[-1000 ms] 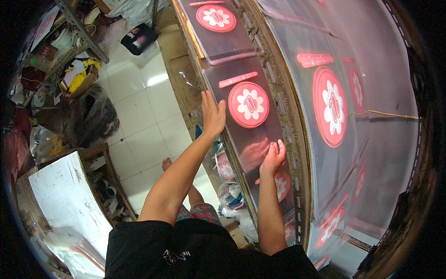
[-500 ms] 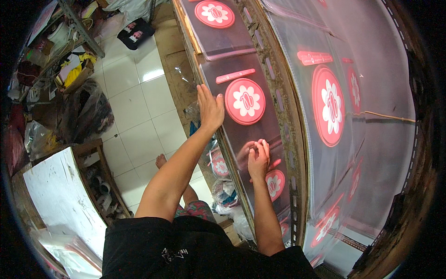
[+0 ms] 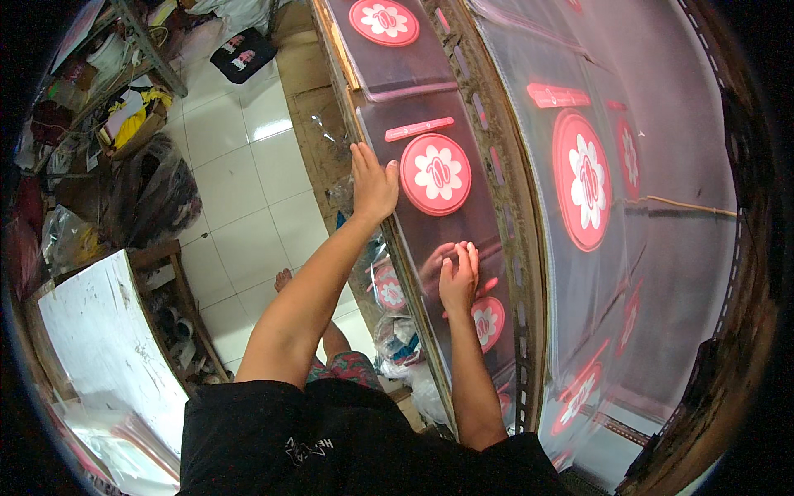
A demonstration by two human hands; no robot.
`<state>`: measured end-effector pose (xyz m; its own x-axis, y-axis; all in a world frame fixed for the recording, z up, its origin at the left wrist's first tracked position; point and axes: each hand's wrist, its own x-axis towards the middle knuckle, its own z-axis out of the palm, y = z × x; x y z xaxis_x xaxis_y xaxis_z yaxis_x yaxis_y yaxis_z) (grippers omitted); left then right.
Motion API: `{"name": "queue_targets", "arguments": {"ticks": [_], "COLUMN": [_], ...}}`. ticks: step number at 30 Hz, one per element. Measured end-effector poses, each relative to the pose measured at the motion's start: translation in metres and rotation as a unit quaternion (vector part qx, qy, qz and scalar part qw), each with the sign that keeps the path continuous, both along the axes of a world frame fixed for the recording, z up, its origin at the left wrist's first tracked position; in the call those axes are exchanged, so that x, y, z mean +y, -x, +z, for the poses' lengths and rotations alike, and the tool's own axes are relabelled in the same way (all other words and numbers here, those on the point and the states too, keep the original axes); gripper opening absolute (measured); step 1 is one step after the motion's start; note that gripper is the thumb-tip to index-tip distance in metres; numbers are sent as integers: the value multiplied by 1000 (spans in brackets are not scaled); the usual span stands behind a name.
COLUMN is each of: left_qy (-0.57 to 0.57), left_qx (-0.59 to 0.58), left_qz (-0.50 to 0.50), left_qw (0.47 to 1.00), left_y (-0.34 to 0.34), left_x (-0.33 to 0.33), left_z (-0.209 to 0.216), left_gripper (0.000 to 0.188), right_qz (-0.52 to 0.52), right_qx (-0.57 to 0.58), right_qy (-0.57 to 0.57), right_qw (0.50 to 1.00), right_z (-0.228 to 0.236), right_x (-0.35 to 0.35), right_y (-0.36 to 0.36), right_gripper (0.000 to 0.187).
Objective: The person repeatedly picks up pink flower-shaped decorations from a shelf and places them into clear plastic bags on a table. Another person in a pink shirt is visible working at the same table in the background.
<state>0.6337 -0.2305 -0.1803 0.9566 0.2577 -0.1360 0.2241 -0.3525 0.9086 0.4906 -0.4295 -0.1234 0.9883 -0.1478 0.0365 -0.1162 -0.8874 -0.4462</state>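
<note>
Glossy clear plastic sheets or bags [image 3: 451, 228], printed with pink bars and round pink badges with white flowers, lie stacked in a row along a narrow ledge. Against the left edge of the middle stack rests my left hand [image 3: 376, 183], fingers stretched out and thumb apart, beside the large pink badge [image 3: 435, 174]. Lower down, my right hand [image 3: 460, 281] is over the nearer part of the row, fingers slightly bent and thumb apart. Its fingertips are at the glossy surface, which mirrors them; whether they press on it I cannot tell. A nearer badge [image 3: 488, 324] shows beside its wrist.
Right of the ledge runs a slotted metal rail [image 3: 496, 165], then a wide panel of printed film [image 3: 529, 248]. At left stand a white-topped table [image 3: 107, 331], a shelf with clutter [image 3: 132, 41] and a dark plastic bag [image 3: 157, 198] on the tiled floor [image 3: 240, 198].
The view has shifted slightly, so the whole scene sits a little higher. Both hands keep nearly the same places on the stacks, with the right fingers a little more extended.
</note>
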Motion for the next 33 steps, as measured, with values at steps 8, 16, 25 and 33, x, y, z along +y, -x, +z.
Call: {"name": "queue_targets", "arguments": {"ticks": [8, 16, 25, 33], "left_qy": [53, 2, -57, -77], "left_qx": [-21, -58, -55, -44], "left_qz": [-56, -87, -109, -126], "left_qw": [997, 995, 991, 988], "left_y": [55, 83, 78, 77], "left_x": [-1, -6, 1, 7], "left_z": [-1, 5, 13, 22], "left_gripper": [70, 67, 66, 64], "right_qz": [104, 146, 151, 152], "right_qx": [-8, -7, -19, -11], "right_qy": [19, 32, 28, 29], "right_qw": [994, 989, 988, 988], "right_z": [8, 9, 2, -1], "right_x": [17, 38, 34, 32], "right_y": [13, 21, 20, 21], "right_gripper": [38, 42, 40, 40]}}
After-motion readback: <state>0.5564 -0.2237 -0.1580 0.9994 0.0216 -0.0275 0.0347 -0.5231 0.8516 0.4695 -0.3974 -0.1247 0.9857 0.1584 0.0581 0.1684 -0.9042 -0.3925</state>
